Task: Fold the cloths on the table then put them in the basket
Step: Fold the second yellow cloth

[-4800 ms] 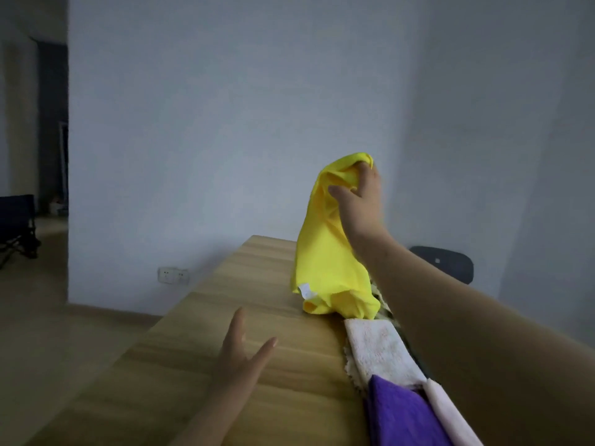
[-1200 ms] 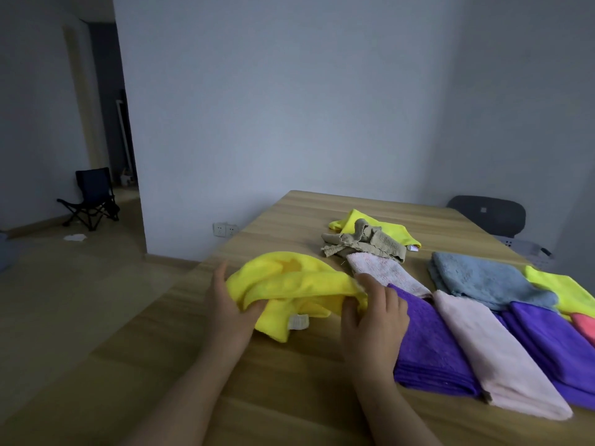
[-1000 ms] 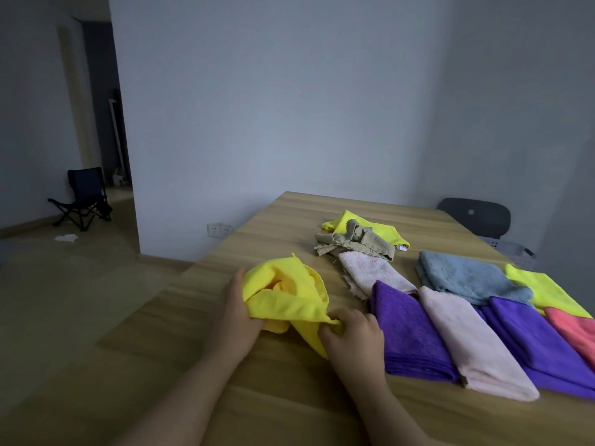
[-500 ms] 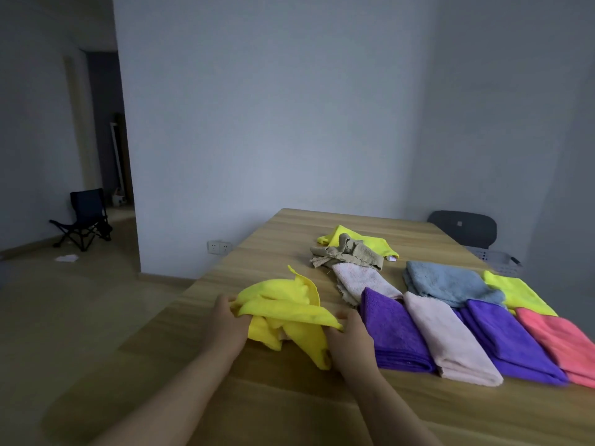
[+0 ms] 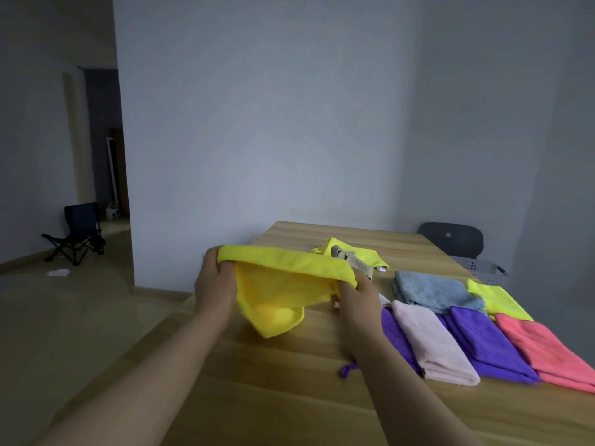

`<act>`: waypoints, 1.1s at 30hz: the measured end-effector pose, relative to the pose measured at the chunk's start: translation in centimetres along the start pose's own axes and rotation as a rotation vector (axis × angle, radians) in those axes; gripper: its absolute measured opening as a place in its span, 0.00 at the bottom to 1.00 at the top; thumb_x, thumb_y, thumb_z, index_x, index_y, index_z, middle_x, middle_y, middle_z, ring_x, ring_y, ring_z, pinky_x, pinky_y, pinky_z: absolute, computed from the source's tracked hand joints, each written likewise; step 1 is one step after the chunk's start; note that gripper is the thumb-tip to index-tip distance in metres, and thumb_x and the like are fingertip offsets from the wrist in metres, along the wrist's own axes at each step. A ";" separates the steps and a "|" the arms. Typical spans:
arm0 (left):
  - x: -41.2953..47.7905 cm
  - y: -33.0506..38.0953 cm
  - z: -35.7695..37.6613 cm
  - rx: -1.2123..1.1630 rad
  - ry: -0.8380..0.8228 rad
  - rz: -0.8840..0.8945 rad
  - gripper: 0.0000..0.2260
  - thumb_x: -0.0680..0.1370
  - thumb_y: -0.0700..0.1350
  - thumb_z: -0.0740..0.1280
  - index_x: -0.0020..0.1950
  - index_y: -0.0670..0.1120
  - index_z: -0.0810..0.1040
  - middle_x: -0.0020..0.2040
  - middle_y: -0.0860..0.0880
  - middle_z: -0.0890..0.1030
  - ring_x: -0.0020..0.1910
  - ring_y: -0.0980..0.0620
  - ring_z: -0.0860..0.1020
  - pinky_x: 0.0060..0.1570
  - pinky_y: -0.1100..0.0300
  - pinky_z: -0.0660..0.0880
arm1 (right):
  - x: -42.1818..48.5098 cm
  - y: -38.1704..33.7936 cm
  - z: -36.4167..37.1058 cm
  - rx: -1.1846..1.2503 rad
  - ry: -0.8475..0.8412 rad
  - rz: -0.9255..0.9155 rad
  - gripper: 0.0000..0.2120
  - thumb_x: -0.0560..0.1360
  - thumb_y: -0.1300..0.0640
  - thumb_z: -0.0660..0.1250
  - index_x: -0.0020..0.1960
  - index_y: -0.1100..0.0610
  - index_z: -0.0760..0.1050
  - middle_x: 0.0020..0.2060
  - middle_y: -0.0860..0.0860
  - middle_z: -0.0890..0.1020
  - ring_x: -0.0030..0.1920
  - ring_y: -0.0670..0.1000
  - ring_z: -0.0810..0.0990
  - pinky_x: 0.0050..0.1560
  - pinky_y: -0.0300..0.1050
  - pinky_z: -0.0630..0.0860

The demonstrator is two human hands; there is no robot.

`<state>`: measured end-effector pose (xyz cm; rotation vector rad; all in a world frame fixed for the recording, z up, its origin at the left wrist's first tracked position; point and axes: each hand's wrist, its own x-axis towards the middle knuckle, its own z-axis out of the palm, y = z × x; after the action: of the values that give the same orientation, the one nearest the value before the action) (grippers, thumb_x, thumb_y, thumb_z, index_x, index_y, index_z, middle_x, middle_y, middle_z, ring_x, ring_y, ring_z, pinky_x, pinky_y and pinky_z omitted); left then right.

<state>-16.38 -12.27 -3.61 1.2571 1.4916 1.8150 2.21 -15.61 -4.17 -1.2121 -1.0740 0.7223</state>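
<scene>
Dim indoor scene, cool blue-grey cast. Light soft and diffuse, source not visible. Plain grey wall (image 5: 264, 130) evenly lit at centre, darkening toward frame corners. Dark doorway (image 5: 103, 140) at left nearly black. Bright yellow microfibre cloth (image 5: 283, 284) most saturated spot, with faint soft shadow beneath it on light wooden table (image 5: 289, 387). Detail soft overall. Wide-angle stretch at lower edge and sides.

folding chair (image 5: 79, 231): far left | white scrap (image 5: 58, 272): beside it | dark chair (image 5: 450, 239): right

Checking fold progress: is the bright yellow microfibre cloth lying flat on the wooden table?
No, the left hand and right hand grip the bright yellow microfibre cloth by its upper edge, so it hangs over the wooden table.
</scene>
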 end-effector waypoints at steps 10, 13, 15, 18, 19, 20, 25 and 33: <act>-2.0 -4.6 -4.1 0.788 -0.499 0.038 0.17 0.67 0.62 0.59 0.35 0.53 0.82 0.61 0.57 0.72 0.67 0.51 0.65 0.64 0.56 0.57 | -2.3 3.1 -1.2 -0.383 -0.523 0.161 0.17 0.74 0.42 0.61 0.53 0.53 0.78 0.47 0.51 0.84 0.54 0.50 0.78 0.58 0.49 0.65; -2.4 -5.7 -4.1 0.904 -0.656 -0.063 0.25 0.76 0.66 0.54 0.33 0.51 0.80 0.45 0.52 0.78 0.49 0.51 0.75 0.50 0.58 0.67 | -2.6 3.9 -0.6 -0.552 -0.566 0.248 0.24 0.75 0.35 0.56 0.48 0.55 0.78 0.29 0.51 0.82 0.35 0.46 0.81 0.48 0.47 0.71; -2.3 -6.3 -4.0 1.064 -0.644 0.039 0.18 0.78 0.64 0.53 0.41 0.54 0.75 0.45 0.52 0.78 0.49 0.50 0.76 0.44 0.59 0.68 | -2.4 4.9 -0.1 -0.723 -0.502 0.166 0.19 0.77 0.40 0.58 0.47 0.55 0.75 0.28 0.49 0.81 0.30 0.46 0.80 0.46 0.47 0.79; -1.9 -6.2 -3.6 1.237 -0.622 0.162 0.17 0.80 0.59 0.52 0.58 0.54 0.74 0.59 0.49 0.78 0.59 0.48 0.74 0.56 0.55 0.68 | -2.1 5.2 0.3 -0.882 -0.438 0.091 0.13 0.77 0.45 0.59 0.52 0.54 0.74 0.38 0.49 0.80 0.38 0.48 0.80 0.45 0.46 0.80; -1.7 -6.1 -3.3 1.279 -0.620 0.165 0.18 0.80 0.58 0.52 0.59 0.50 0.75 0.59 0.48 0.78 0.58 0.47 0.75 0.54 0.55 0.70 | -2.0 5.1 0.3 -0.918 -0.402 0.066 0.13 0.77 0.46 0.59 0.52 0.54 0.74 0.40 0.49 0.79 0.40 0.49 0.79 0.44 0.46 0.78; -1.4 -6.0 -3.1 1.322 -0.601 0.178 0.18 0.80 0.57 0.53 0.57 0.48 0.76 0.57 0.47 0.79 0.56 0.47 0.76 0.50 0.56 0.71 | -1.9 5.0 0.4 -0.954 -0.351 0.027 0.12 0.77 0.47 0.59 0.51 0.54 0.75 0.40 0.49 0.79 0.40 0.49 0.78 0.42 0.45 0.77; -0.9 -7.8 -1.8 1.135 -0.688 0.261 0.20 0.78 0.54 0.59 0.70 0.53 0.65 0.69 0.49 0.69 0.67 0.47 0.69 0.60 0.55 0.69 | -0.9 5.3 2.5 -0.917 -0.387 -0.182 0.14 0.77 0.50 0.60 0.59 0.53 0.73 0.55 0.51 0.77 0.52 0.52 0.77 0.49 0.48 0.77; -0.6 -9.7 -2.2 1.258 -0.883 0.122 0.27 0.78 0.62 0.54 0.75 0.53 0.58 0.76 0.51 0.58 0.75 0.46 0.56 0.70 0.52 0.59 | 0.8 6.7 2.9 -1.033 -0.529 0.034 0.25 0.78 0.42 0.55 0.70 0.52 0.63 0.63 0.55 0.75 0.61 0.57 0.74 0.62 0.54 0.71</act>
<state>-19.77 -10.96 -12.84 2.2524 1.9241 -0.0131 0.51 -12.19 -10.46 -1.9560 -2.0017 0.5105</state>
